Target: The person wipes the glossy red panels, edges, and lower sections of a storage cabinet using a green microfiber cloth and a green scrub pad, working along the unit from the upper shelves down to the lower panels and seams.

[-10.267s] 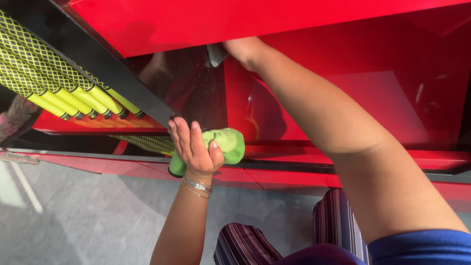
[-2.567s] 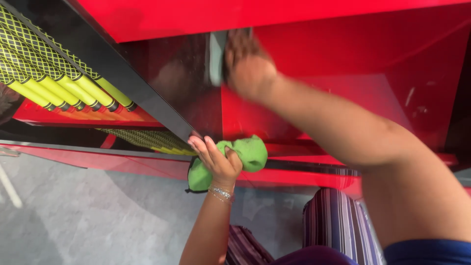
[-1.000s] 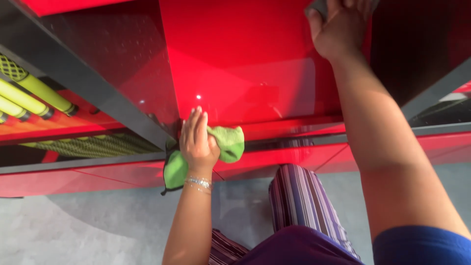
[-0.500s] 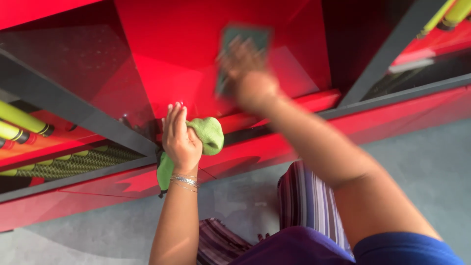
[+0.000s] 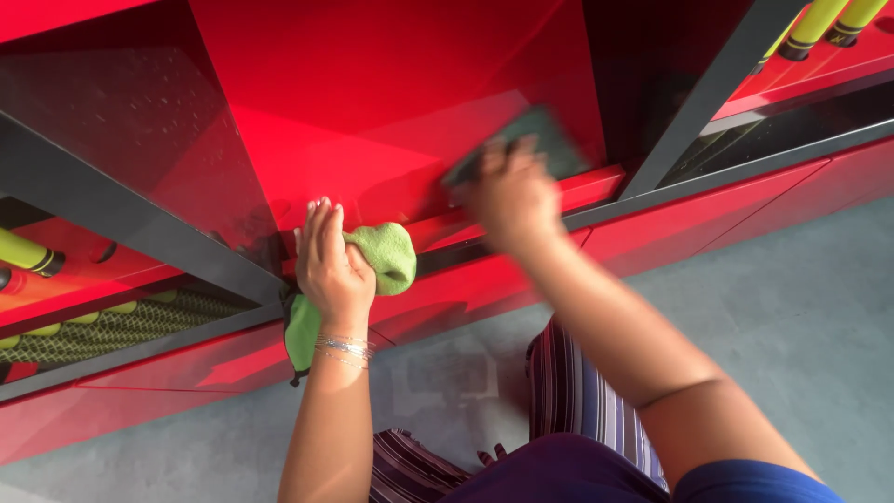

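Left hand (image 5: 331,261) lies flat, fingers together and pointing to twelve o'clock, palm pressing a green cloth (image 5: 386,256) against the lower ledge of a glossy red panel (image 5: 372,112). It is not clenched: the cloth is pinned under the palm, one bunched end showing at three o'clock of the hand and the other tail hanging out at six o'clock past the wrist. Thin silver bracelets (image 5: 345,347) sit on that wrist. The flat press looks like a brace, steadying the body while keeping the cloth parked within reach. Right hand (image 5: 512,196) is blurred with motion, at three o'clock of the left and well apart from it; its fingers curl over a dark, flat, rectangular pad (image 5: 535,140) and hold it face-on to the panel, just above the ledge. Holding it flat puts the whole face of the pad on the surface. A dark grey bar (image 5: 112,219) runs diagonally at nine o'clock of the left hand, another at one o'clock of the right. Yellow tubes (image 5: 28,253) and dark mesh (image 5: 112,321) show behind the bar at eight to nine o'clock. Grey floor (image 5: 801,307) spreads at four o'clock; striped trousers (image 5: 577,410) and a blue sleeve (image 5: 773,480) fill the six o'clock edge.
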